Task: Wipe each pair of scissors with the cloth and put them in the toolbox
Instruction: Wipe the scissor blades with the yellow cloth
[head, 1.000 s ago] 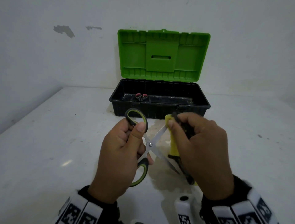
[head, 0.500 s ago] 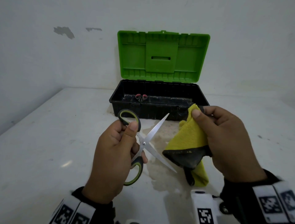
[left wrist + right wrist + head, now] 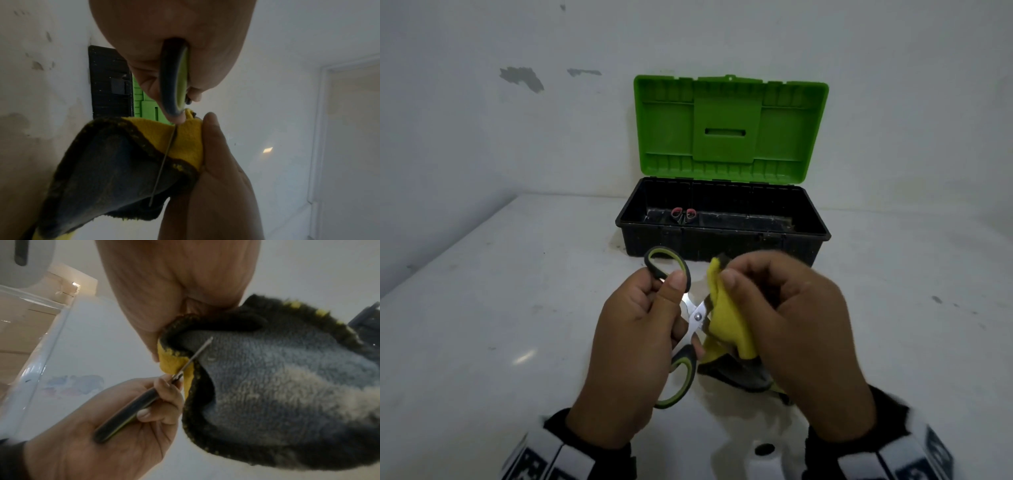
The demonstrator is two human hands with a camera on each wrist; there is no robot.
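My left hand (image 3: 633, 335) grips the black-and-green handles of a pair of scissors (image 3: 697, 317), blades spread open. My right hand (image 3: 791, 329) pinches a yellow-and-grey cloth (image 3: 726, 318) folded around the upper blade near the pivot. In the left wrist view one thin blade (image 3: 164, 162) crosses the cloth (image 3: 115, 170). In the right wrist view the blade (image 3: 195, 356) enters the cloth's (image 3: 277, 386) fold beside my left hand (image 3: 107, 434). The black toolbox (image 3: 722, 240) with an upright green lid (image 3: 729, 126) stands behind my hands. A red-handled pair of scissors (image 3: 683, 214) lies inside.
The white table (image 3: 482, 308) meets a white wall at the back and left. The toolbox sits close in front of my hands. A white device (image 3: 763, 459) lies at the table's near edge between my wrists.
My right hand had pulled the cloth off to the right, clear of the blades. It has now come back left and wrapped the cloth over the upper blade near the pivot.
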